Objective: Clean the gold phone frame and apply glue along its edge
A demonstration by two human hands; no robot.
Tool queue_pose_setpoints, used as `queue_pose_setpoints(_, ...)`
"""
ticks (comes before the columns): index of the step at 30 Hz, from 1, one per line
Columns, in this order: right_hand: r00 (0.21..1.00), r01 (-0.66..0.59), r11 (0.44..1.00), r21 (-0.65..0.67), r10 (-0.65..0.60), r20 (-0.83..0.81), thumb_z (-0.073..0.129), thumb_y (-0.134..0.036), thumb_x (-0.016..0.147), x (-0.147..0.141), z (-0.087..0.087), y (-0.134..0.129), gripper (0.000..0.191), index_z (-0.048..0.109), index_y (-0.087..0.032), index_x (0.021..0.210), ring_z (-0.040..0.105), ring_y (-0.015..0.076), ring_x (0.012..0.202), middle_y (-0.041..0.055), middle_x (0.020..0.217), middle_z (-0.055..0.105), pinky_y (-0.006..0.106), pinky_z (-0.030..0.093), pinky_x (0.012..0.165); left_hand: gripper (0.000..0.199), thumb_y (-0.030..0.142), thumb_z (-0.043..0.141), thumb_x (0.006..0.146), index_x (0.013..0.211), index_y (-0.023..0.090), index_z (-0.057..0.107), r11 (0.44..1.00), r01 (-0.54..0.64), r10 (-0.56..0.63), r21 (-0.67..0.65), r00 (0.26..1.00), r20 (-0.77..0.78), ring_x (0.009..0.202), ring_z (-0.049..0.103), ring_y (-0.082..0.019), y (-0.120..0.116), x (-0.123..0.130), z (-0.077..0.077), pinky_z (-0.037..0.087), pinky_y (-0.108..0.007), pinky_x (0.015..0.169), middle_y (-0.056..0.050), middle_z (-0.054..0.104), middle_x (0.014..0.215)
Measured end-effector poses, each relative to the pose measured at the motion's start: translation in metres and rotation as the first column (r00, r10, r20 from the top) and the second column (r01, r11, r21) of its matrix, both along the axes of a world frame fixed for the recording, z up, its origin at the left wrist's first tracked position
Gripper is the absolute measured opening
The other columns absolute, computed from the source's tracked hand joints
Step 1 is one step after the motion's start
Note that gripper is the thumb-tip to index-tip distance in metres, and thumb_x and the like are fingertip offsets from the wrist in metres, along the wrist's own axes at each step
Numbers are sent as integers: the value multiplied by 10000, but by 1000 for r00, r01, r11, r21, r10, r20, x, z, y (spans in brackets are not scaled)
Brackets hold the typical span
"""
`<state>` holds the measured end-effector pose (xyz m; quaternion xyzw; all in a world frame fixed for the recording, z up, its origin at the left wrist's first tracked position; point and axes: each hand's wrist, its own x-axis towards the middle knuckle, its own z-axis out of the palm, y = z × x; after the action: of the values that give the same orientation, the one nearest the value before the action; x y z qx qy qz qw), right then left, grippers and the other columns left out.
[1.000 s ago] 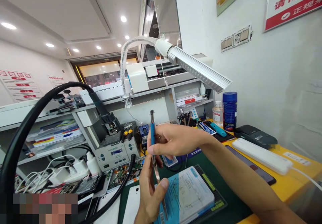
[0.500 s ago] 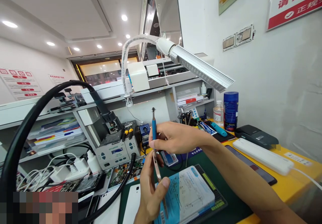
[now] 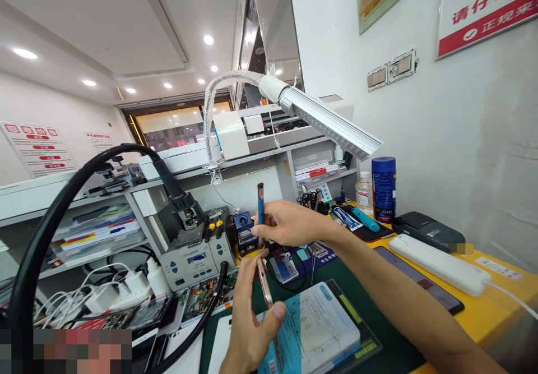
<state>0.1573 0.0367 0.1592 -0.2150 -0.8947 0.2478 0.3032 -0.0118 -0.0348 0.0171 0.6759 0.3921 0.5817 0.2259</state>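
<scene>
In the head view, my left hand [image 3: 247, 312] grips a smartphone [image 3: 264, 284] on edge, its rose-gold rim with the port openings facing up at me. My thumb lies along one side and the fingers behind the other. My right hand [image 3: 290, 222] is closed around a slim blue-handled tool [image 3: 260, 208] held upright, a metal and dark end on top. Its lower end comes down by the phone's far corner, close to my left fingertips; whether it touches is unclear. Under the phone lies a blue-and-white box [image 3: 328, 318] on the green mat [image 3: 378, 329].
A black hose [image 3: 75, 178] arches on the left beside a grey soldering station [image 3: 189, 264]. A tray of small parts [image 3: 205, 298] sits near it. A lamp [image 3: 328, 121] hangs overhead. To the right are a white power strip [image 3: 439, 264], a dark phone [image 3: 424, 281] and a blue can [image 3: 384, 189].
The blue-handled tool has turned, and its dark bristly top no longer shows the same way. My right hand has shifted slightly away from the phone's end. The camera view has tilted slightly.
</scene>
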Motion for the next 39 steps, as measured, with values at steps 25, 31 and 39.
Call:
queue_pose_setpoints(25, 848, 390, 855, -342, -478, -228, 480, -380, 1067, -2, -71, 34, 298, 645, -145, 1146, 732, 203, 833, 92, 1001, 752, 341, 580, 738, 730, 423, 813, 773, 1385, 242, 458, 933, -276, 228, 230, 950, 213, 1317, 551, -382, -1, 1, -5, 573, -448, 971, -158, 530, 1417)
queue_pose_setpoints(31, 802, 424, 824, -374, -534, -268, 638, -360, 1002, -7, -105, 39, 308, 640, -156, 1233, 671, 254, 1061, 90, 1234, 660, 460, 572, 902, 731, 383, 817, 795, 1395, 255, 420, 985, -165, 153, 55, 971, 184, 1430, 423, -393, -21, 35, -2, 447, -490, 1128, -181, 433, 1516)
queue_pose_setpoints(39, 843, 361, 873, -328, -456, -284, 640, -355, 1000, 5, -120, 43, 312, 636, -161, 1245, 673, 255, 1048, 87, 1244, 654, 447, 580, 885, 727, 749, 678, 756, 1229, 197, 682, 855, 352, -72, -381, 808, 585, 1326, 551, -482, -19, 10, 7, 545, -558, 998, -186, 658, 1381)
